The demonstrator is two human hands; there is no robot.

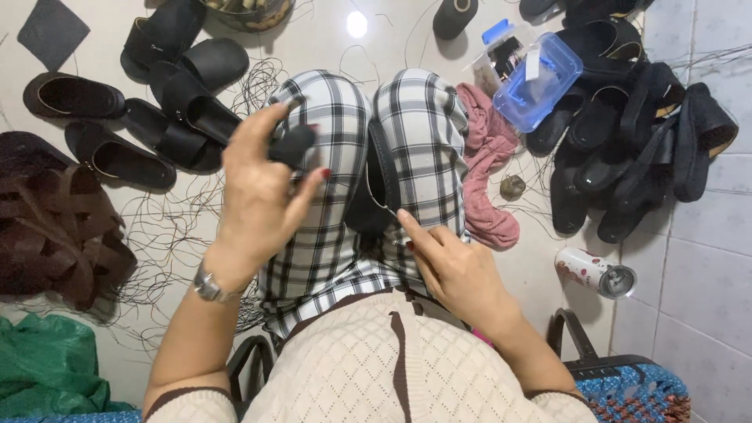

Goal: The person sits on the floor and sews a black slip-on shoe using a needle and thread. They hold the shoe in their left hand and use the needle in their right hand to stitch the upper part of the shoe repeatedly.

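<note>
Pinched in the left hand [262, 192], a black piece [292, 146] sits above the knee.

The left hand [262, 188] is raised, fingers closed around a small dark piece [292, 145]. The right hand [454, 266] pinches a thin needle [384, 205] at a black sandal [380, 184] wedged between checked knees; black sandals [627, 149] lie piled on the floor [329, 35].

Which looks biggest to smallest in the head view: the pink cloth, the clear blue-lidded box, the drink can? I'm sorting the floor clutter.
1. pink cloth
2. clear blue-lidded box
3. drink can
All three lie on the floor at a similar distance from the camera, so the order looks reliable.
</note>
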